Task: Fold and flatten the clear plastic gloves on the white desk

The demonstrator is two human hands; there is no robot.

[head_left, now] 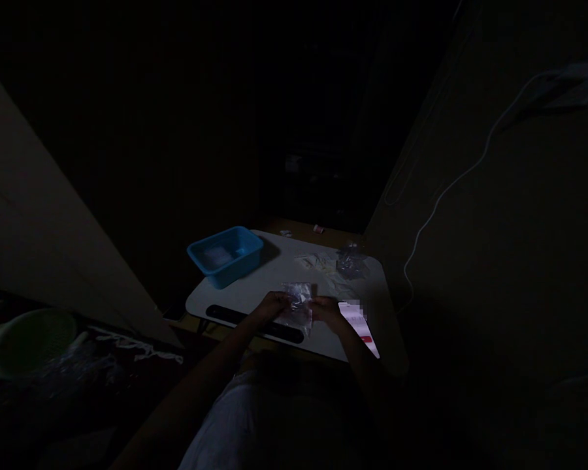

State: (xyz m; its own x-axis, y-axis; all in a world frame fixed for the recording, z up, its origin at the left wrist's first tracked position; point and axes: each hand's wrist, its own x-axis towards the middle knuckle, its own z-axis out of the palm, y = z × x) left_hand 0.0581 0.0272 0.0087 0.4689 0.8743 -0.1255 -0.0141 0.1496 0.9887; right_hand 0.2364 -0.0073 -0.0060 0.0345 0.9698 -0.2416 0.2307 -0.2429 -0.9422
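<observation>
In a very dark room, my left hand (273, 305) and my right hand (326, 309) both grip a small clear plastic bag (298, 304), one at each side, just above a small white lap table (274, 277). Fingers of both hands are closed on the bag's edges. What the bag holds is too dim to make out.
A blue plastic tub (225, 256) stands at the table's far left corner. Crumpled clear bags (351, 261) and pale packets (317, 262) lie at the far right. A white-and-red card (359, 322) lies by my right hand. A green basket (27, 339) sits at left; a white cable (451, 189) hangs on the right wall.
</observation>
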